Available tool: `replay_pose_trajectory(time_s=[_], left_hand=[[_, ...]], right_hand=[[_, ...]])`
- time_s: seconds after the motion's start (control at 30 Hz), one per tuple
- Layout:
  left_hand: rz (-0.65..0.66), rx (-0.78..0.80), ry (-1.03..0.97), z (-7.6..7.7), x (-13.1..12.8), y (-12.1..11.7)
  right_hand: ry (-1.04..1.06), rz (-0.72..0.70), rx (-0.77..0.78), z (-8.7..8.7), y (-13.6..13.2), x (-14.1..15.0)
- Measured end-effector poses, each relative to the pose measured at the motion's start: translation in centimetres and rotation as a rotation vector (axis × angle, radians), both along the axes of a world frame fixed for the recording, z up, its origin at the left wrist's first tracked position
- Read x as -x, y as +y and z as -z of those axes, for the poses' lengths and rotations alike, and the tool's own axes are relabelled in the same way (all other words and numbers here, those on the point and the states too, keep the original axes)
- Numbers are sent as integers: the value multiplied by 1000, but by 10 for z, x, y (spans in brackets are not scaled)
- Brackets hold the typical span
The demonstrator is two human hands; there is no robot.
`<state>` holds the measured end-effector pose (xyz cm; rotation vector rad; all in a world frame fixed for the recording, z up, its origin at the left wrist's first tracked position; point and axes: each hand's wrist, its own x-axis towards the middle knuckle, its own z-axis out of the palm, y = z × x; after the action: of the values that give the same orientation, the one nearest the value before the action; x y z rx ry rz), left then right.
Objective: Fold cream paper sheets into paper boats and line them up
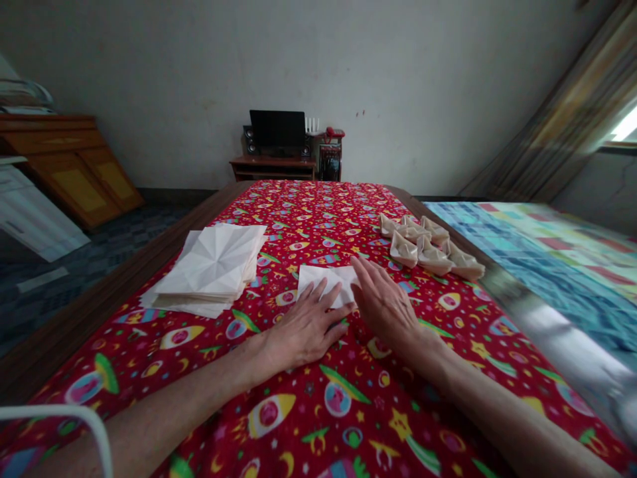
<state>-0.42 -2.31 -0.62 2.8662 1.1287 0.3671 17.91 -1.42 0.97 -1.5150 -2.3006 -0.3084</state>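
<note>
A white sheet of paper [321, 273], folded into a rectangle, lies flat on the red patterned cloth in front of me. My left hand [311, 325] rests palm down over its near part, fingers spread. Stretched out and tilted on its side, my right hand [385, 302] touches the right end of the paper and hides it. To the left is a stack of creased square paper sheets [209, 262]. Several folded paper pieces [428, 249], shaped like little boats, stand in two rows at the right.
The cloth [318, 206] covers a long table with a dark wooden edge [199, 209]. Beyond it are a monitor [277, 129] and a red telephone [334, 133]. A bed [537, 265] stands at the right, a wooden cabinet [74, 172] at the left. A white curved tube [89, 415] crosses the lower left corner.
</note>
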Motion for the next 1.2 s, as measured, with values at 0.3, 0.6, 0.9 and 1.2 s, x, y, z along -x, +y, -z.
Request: replay_pose_trajectory(time_s=[0.3,0.6,0.9,1.2], left_hand=[[22,5,56,1,3,3],[40,30,152,-4,25,2],[-99,-116,193,-2,51,-1],[-64,-122,132,5,18,23]], right_hand=[[0,-423,217,25,-14,-11],[-102,-373,192,28,-23,-38],[-199,-331,137,22,-24,-37],[-147,-287,94,11,4,3]])
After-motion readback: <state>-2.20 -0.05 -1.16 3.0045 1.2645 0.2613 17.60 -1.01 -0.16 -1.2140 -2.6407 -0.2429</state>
